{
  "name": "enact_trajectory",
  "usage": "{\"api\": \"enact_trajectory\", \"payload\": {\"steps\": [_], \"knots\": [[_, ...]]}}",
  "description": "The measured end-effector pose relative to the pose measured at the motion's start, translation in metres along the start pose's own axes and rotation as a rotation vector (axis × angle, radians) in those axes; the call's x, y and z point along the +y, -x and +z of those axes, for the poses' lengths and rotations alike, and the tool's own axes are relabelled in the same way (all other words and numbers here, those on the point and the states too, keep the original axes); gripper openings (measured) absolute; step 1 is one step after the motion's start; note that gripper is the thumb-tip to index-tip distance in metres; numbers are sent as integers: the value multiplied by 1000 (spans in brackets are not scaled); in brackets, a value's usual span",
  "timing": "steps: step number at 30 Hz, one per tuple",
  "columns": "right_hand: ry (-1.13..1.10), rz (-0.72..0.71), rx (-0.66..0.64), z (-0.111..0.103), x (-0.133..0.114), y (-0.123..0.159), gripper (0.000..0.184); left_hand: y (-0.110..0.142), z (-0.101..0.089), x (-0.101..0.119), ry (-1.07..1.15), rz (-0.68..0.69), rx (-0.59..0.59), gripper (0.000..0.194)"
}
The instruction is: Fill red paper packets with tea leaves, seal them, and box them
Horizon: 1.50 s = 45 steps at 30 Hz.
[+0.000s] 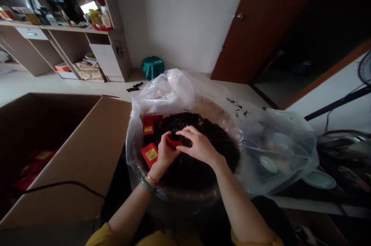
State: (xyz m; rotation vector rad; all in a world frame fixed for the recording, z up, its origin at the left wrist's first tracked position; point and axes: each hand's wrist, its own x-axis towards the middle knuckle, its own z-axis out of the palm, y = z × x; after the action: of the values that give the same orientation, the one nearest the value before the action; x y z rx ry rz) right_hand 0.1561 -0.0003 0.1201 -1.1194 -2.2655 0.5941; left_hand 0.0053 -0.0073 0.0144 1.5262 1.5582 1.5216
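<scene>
My left hand (167, 153) grips a small red packet (173, 143), which is tilted with its dark opening facing up. Curved around the packet's right side, my right hand (195, 145) has its thumb and fingertips at the rim of the opening. Both hands are above a wide round tub (223, 112) lined with clear plastic. Dark, dry, shredded leaves (199, 172) fill much of it, probably tea. Two more red packets with yellow labels lie at the tub's left side, one upper packet (148, 128) and one lower packet (150, 154). What lies inside the held packet is too dark to make out.
A large open cardboard box (78, 157) with red packets (40, 157) stands at the left. Loose plastic sheeting (278, 149) spreads rightward, near a pale dish (320, 179) and a fan (365, 68). A green-covered stool (153, 67) stands by the wall; shelves (78, 29) are behind.
</scene>
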Motion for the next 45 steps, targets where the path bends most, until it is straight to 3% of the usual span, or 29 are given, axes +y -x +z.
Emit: {"api": "enact_trajectory", "payload": {"steps": [4, 8, 12, 16, 18, 21, 26, 30, 34, 40, 45], "knots": [[318, 102, -98, 7, -9, -5, 22, 3, 3, 1, -36, 17, -26, 61], [378, 143, -178, 10, -9, -11, 16, 5, 4, 6, -64, -6, -54, 60], [306, 136, -211, 6, 3, -12, 21, 4, -1, 14, 39, -25, -128, 62], [127, 111, -121, 5, 18, -8, 16, -4, -10, 25, 285, -170, -285, 37], [-24, 121, -16, 8, 25, -5, 8, -8, -13, 30, 395, -270, -273, 32], [-251, 216, 133, 15, 33, -2, 26, -10, -13, 34, 548, -390, -210, 32], [-427, 351, 142, 21, 40, 0, 28, -7, -9, 38, 772, -533, -206, 34], [-469, 338, 171, 19, 38, -2, 31, -7, -9, 42, 826, -555, -213, 36], [-445, 280, 217, 20, 36, -4, 19, -8, -10, 42, 770, -593, -363, 41], [-363, 287, 73, 24, 37, -7, 10, -3, -9, 35, 755, -680, -423, 38], [-248, 212, 113, 29, 40, -7, 11, 0, -6, 36, 782, -704, -509, 45]]}}
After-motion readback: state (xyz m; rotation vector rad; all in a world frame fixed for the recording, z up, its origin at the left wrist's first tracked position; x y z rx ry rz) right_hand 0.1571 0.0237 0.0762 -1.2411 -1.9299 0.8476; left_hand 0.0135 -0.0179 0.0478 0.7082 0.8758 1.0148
